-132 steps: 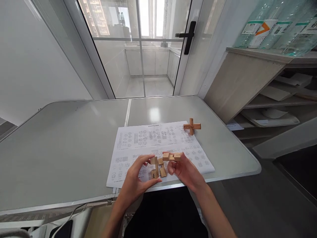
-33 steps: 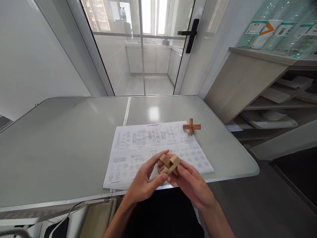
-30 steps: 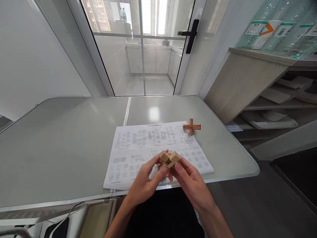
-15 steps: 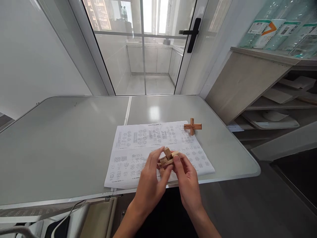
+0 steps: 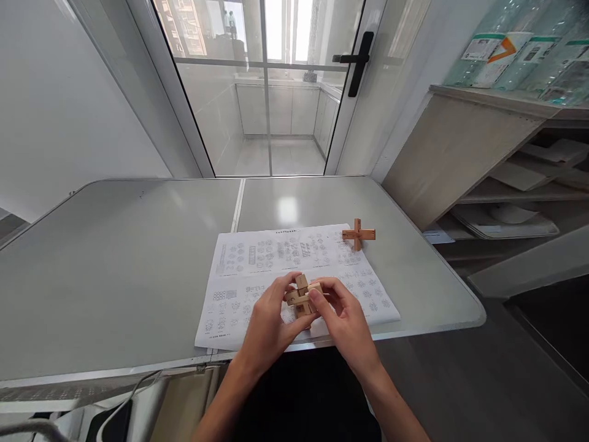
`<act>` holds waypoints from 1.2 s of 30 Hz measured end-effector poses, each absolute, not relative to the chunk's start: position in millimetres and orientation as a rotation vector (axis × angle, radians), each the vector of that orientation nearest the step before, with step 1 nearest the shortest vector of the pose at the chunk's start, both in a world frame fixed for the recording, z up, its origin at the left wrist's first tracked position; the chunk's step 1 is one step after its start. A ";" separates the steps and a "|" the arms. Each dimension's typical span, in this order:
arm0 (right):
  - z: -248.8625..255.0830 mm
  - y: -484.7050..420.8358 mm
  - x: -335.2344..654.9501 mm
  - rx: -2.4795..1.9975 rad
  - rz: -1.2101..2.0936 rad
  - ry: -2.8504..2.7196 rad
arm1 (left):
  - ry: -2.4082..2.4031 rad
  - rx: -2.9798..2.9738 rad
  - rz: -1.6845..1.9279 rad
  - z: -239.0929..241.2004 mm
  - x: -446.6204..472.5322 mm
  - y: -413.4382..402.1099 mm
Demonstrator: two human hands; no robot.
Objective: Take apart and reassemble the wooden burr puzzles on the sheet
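Note:
A wooden burr puzzle (image 5: 301,296) made of interlocking notched sticks is held between both hands, over the near part of a printed sheet (image 5: 248,252). My left hand (image 5: 271,313) grips it from the left, fingers behind and thumb along its lower front. My right hand (image 5: 339,313) pinches it from the right, the thumb pressed on a pale stick. Parts of the puzzle are hidden by the fingers. A second, darker wooden cross-shaped puzzle (image 5: 358,234) stands at the sheet's far right corner, apart from both hands.
The grey table (image 5: 115,264) has a rounded right corner and a seam under the sheet. A glass door (image 5: 267,123) with a black handle (image 5: 360,61) rises behind it. At right, a wooden shelf (image 5: 478,135) bears clear plastic bottles (image 5: 519,58).
Both hands have shifted slightly left with the puzzle, which has turned so that its top stick points more upright. The darker cross has stayed in place.

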State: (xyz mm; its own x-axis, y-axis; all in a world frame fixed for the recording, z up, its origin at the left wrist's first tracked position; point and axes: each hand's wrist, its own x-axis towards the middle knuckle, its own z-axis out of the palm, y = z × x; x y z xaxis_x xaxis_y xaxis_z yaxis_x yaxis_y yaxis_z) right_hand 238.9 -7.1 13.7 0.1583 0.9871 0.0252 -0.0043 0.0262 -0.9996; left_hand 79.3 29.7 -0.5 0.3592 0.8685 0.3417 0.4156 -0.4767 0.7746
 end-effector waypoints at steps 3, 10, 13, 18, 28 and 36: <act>10.3 -6.8 238.8 -1.255 1.032 -1.137 | 1.108 2.046 0.980 -3.0 77.7 30.4; 2.9 -8.0 236.3 -1.244 0.903 -1.186 | 1.146 2.078 0.957 -16.7 76.9 30.0; -0.5 -7.8 237.1 -1.245 0.891 -1.194 | 1.135 2.136 0.954 -21.0 77.0 30.0; 0.1 -7.3 238.7 -1.230 1.027 -1.137 | 1.131 2.226 1.039 -24.1 76.7 32.3; 2.5 -7.2 230.3 -1.172 1.206 -0.924 | 1.184 2.163 1.145 -21.0 77.3 33.4; 3.6 -5.3 227.7 -1.159 1.240 -0.831 | 1.140 2.168 1.145 -17.4 76.2 32.1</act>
